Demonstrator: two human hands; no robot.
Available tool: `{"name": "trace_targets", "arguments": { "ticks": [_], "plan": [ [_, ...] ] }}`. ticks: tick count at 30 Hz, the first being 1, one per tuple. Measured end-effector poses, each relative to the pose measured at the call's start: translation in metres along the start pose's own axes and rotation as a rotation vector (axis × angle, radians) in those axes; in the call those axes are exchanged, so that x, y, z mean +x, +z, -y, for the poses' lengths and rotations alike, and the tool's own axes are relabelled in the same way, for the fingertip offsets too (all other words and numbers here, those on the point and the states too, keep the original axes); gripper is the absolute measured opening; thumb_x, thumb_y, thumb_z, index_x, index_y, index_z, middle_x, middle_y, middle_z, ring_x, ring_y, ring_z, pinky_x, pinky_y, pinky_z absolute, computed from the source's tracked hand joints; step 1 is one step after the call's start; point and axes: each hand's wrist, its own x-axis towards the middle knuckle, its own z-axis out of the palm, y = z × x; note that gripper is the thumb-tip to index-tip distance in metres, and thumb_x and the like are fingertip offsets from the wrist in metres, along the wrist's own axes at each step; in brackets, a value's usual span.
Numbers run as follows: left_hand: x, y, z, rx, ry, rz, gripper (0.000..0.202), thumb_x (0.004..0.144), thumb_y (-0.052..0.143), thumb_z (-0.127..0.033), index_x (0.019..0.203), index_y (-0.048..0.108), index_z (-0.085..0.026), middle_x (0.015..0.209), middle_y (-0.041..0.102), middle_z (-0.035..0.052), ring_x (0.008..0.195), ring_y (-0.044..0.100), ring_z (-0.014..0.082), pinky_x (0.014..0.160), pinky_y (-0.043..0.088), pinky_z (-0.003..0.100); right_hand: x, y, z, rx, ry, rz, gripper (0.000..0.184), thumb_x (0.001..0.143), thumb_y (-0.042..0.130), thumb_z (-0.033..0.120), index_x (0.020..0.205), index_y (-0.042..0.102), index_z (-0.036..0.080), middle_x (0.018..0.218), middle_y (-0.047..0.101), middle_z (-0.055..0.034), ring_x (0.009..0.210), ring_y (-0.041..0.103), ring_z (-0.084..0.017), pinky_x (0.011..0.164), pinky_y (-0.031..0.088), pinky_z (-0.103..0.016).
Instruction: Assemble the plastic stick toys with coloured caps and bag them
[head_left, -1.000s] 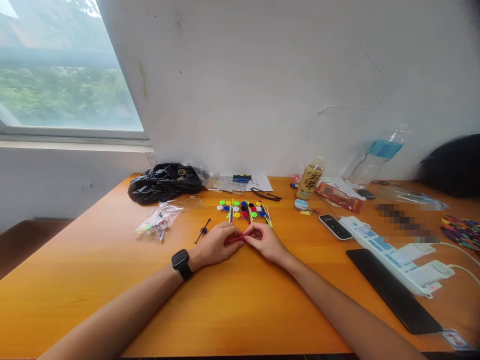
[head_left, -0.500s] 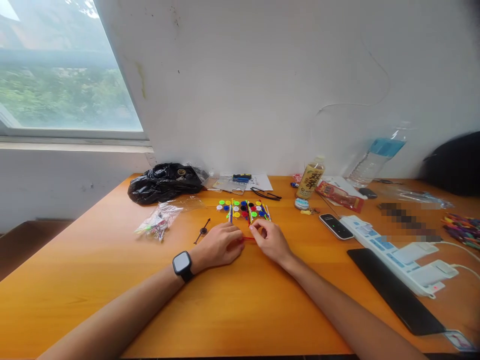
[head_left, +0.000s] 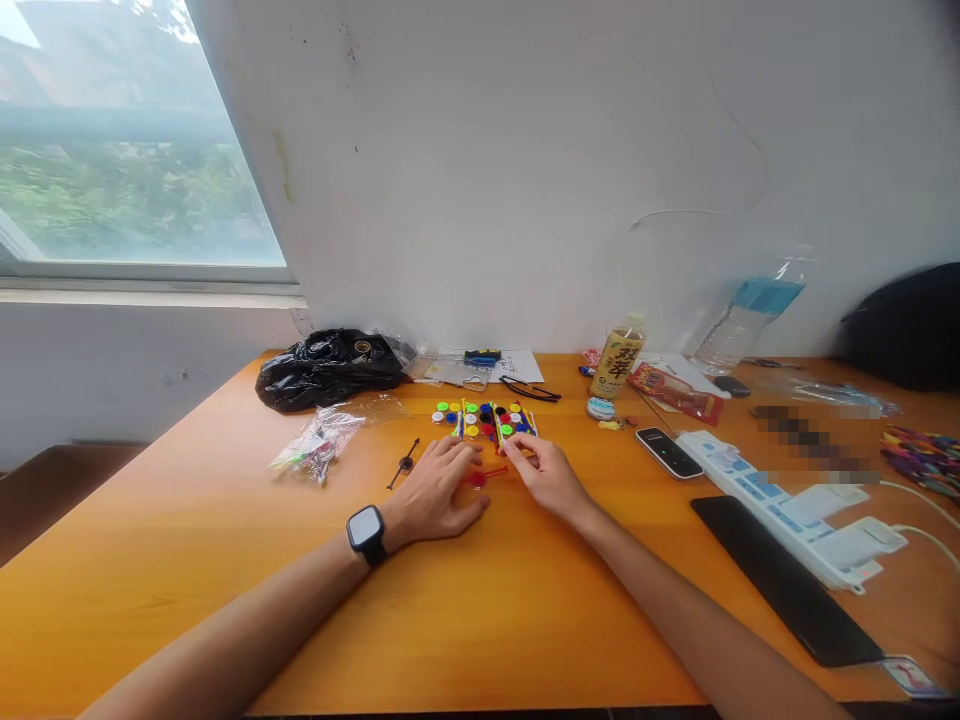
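The left hand (head_left: 439, 492) and right hand (head_left: 546, 474) rest open on the counter (head_left: 480, 620), grasping nothing. A red stick (head_left: 484, 475) lies between them, just beside the left hand. Coloured discs (head_left: 484, 415) sit just beyond both.

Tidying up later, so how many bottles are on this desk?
2: a yellow-labelled drink bottle stands upright far back on the desk; a clear blue-labelled bottle leans against the wall to its right. Clutter could hide others.
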Motion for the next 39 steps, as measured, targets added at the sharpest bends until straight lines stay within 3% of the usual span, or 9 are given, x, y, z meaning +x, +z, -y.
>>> {"name": "trace_targets", "arguments": {
  "ticks": [4, 8, 13, 17, 22, 25, 29, 35, 39],
  "plan": [
    [-0.001, -0.008, -0.003, 0.019, -0.007, -0.102, 0.049, 0.087, 0.071, -0.034, 0.132, 0.054, -0.025, 0.138, 0.064, 0.0126, 0.13, 0.053, 0.0344, 0.112, 0.042, 0.052, -0.002, -0.002, 0.009, 0.036, 0.012, 0.022, 0.041, 0.099, 0.056, 0.057, 0.091, 0.075, 0.022, 0.084, 0.071, -0.0032, 0.073, 0.061, -0.019, 0.065, 0.045, -0.029],
    [-0.003, -0.013, -0.003, 0.032, -0.013, -0.198, 0.043, 0.093, 0.061, -0.03, 0.135, 0.053, -0.024, 0.137, 0.063, 0.012, 0.132, 0.05, 0.0338, 0.114, 0.039, 0.053, -0.001, -0.009, 0.013, 0.139, 0.032, -0.17, 0.058, 0.099, 0.054, 0.065, 0.063, 0.065, 0.02, 0.055, 0.046, 0.001, 0.053, 0.04, -0.014, 0.056, 0.031, -0.03],
    [-0.004, -0.015, -0.004, 0.069, -0.02, -0.252, 0.036, 0.096, 0.056, -0.025, 0.132, 0.056, -0.024, 0.133, 0.066, 0.0107, 0.129, 0.051, 0.0324, 0.113, 0.038, 0.051, 0.005, -0.017, 0.006, 0.136, 0.04, -0.244, 0.06, 0.096, 0.056, 0.07, 0.063, 0.065, 0.021, 0.053, 0.038, 0.0016, 0.052, 0.032, -0.014, 0.054, 0.024, -0.032],
    [-0.002, -0.023, 0.007, 0.071, -0.122, -0.358, 0.013, 0.099, 0.054, -0.027, 0.105, 0.065, -0.024, 0.108, 0.073, 0.0072, 0.107, 0.061, 0.0271, 0.098, 0.045, 0.044, 0.006, -0.018, -0.001, 0.078, 0.037, -0.251, 0.06, 0.097, 0.054, 0.07, 0.064, 0.064, 0.02, 0.055, 0.039, 0.0013, 0.053, 0.033, -0.014, 0.053, 0.023, -0.031],
    [0.001, -0.035, 0.046, -0.039, -0.495, -0.552, 0.03, 0.102, 0.048, -0.038, 0.079, 0.059, -0.022, 0.073, 0.063, 0.0004, 0.07, 0.057, 0.018, 0.067, 0.041, 0.03, 0.004, -0.017, -0.004, -0.002, 0.025, -0.25, 0.06, 0.098, 0.051, 0.07, 0.067, 0.062, 0.02, 0.053, 0.035, 0.0027, 0.05, 0.03, -0.014, 0.052, 0.02, -0.031],
    [0.002, -0.038, 0.064, -0.035, -0.683, -0.426, 0.035, 0.099, 0.051, -0.046, 0.075, 0.059, -0.022, 0.065, 0.061, -0.0014, 0.062, 0.055, 0.0171, 0.06, 0.035, 0.028, 0.004, -0.017, -0.007, -0.044, 0.007, -0.254, 0.059, 0.099, 0.051, 0.068, 0.067, 0.061, 0.02, 0.053, 0.035, 0.0029, 0.05, 0.032, -0.013, 0.052, 0.021, -0.031],
    [0.003, -0.046, 0.061, 0.124, -0.827, -0.08, 0.036, 0.098, 0.048, -0.048, 0.077, 0.062, -0.022, 0.067, 0.068, 0.0016, 0.064, 0.06, 0.0205, 0.06, 0.032, 0.029, 0.004, -0.017, -0.01, -0.075, -0.006, -0.278, 0.058, 0.101, 0.051, 0.065, 0.067, 0.06, 0.019, 0.054, 0.034, 0.0036, 0.051, 0.032, -0.012, 0.052, 0.021, -0.03],
    [0.013, -0.063, 0.025, 0.316, -0.757, 0.228, 0.032, 0.1, 0.034, -0.03, 0.078, 0.055, -0.022, 0.081, 0.071, 0.0078, 0.072, 0.062, 0.0239, 0.062, 0.029, 0.031, 0.004, -0.016, -0.01, -0.104, -0.036, -0.271, 0.056, 0.102, 0.051, 0.061, 0.068, 0.06, 0.019, 0.055, 0.035, 0.0035, 0.052, 0.034, -0.012, 0.053, 0.023, -0.029],
    [0.018, -0.069, 0.01, 0.292, -0.737, 0.275, 0.027, 0.099, 0.036, -0.027, 0.077, 0.05, -0.022, 0.078, 0.068, 0.006, 0.071, 0.061, 0.0223, 0.061, 0.028, 0.03, 0.003, -0.014, -0.01, -0.108, -0.041, -0.245, 0.055, 0.103, 0.05, 0.06, 0.068, 0.058, 0.019, 0.055, 0.037, 0.0033, 0.052, 0.034, -0.013, 0.053, 0.024, -0.029]
  ]
}}
